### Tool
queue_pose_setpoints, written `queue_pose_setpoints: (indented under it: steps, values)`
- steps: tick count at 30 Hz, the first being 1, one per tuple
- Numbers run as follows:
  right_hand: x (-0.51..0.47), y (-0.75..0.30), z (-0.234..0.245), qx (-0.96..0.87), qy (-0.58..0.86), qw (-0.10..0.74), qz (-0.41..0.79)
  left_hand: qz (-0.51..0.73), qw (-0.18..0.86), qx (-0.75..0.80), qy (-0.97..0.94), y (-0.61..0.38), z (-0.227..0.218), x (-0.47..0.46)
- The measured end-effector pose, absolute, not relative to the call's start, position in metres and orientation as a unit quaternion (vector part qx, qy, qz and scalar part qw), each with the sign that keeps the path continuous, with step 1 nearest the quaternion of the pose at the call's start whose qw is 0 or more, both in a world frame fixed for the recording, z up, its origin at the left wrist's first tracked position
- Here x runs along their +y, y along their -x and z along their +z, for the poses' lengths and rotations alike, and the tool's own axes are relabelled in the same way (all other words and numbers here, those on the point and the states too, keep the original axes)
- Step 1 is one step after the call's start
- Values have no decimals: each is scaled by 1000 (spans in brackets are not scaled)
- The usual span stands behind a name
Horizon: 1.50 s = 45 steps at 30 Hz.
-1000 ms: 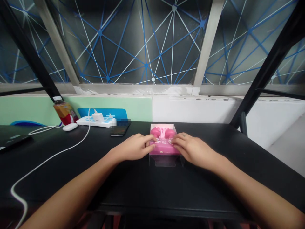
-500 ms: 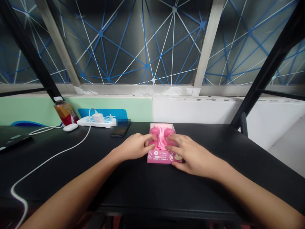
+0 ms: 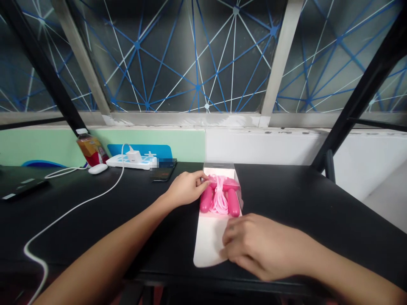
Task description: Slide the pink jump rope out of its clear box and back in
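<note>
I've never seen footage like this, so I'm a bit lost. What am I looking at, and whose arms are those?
There's no machine here. This picture comes from a single camera worn on a person's head, looking forward and down, so the bare arms reaching in from the bottom are that person's own.

The left hand reaches the top left of an open white cardboard box, which holds what looks like a pink skipping rope with a coiled cord. The right hand lies over the box's long white flap. I can't tell whether either hand is gripping anything.

All this sits on a black table. Farther back are a white power strip, a white computer mouse, a dark phone and a plastic bottle with an orange label.
</note>
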State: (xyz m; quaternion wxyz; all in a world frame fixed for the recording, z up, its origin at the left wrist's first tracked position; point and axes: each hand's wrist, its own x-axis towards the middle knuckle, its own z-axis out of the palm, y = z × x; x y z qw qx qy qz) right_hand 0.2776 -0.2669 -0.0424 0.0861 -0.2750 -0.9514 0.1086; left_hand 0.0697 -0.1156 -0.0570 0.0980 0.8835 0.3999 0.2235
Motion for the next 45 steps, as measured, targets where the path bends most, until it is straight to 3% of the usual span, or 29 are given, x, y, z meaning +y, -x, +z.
queue_pose_setpoints:
  steps: [13,17,19,22,24,26,32,39,45]
  values:
    - [-281,-289,-46,-936,178,50,300,250,113,415,-868,-90,-68,-85]
    - [-275,-297,-35,-907,163,108,372,223,96,409,-880,-87,-74,-83]
    - [-269,-303,-30,-888,237,180,349,217,85,412,-881,-85,-73,-85]
    - [-255,-313,-32,-857,403,260,188,236,72,415,-876,-80,-67,-93]
    - [-245,-318,-41,-833,487,256,60,258,72,408,-873,-75,-60,-103]
    - [-238,-321,-52,-826,518,224,4,251,85,373,-889,-70,-52,-116]
    - [-233,-317,-67,-833,519,186,35,134,174,269,-938,-62,-38,-143]
    - [-226,-321,-65,-817,509,239,125,92,229,306,-919,-62,-45,-137]
    - [-227,-327,-62,-809,523,215,162,65,233,309,-920,-62,-41,-138]
